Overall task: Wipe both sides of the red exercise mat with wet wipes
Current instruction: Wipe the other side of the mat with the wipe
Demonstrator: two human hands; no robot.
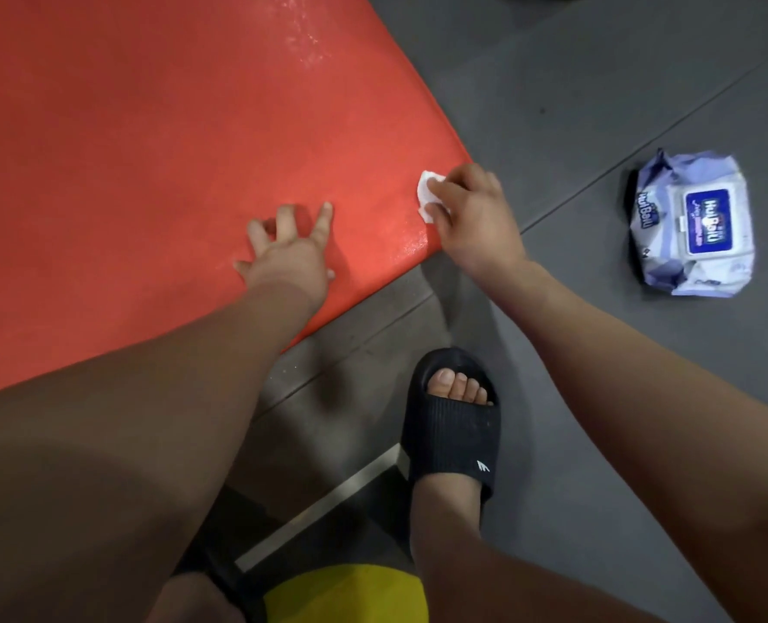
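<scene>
The soft, crinkled pack of wet wipes [692,222] lies on the grey floor [598,105], its flap lid closed. Well apart from it, the red exercise mat [171,128] lies flat and partly shines wet. At its corner the right hand [472,218] pinches a folded white wet wipe [427,193] with curled fingers. The left hand [288,249] rests on the mat with spread fingers, holding nothing.

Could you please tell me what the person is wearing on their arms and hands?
Nothing that I can see: the left hand and the right hand are bare, with no gloves, rings, watch or wristbands, and no sleeve reaches into view.
</scene>
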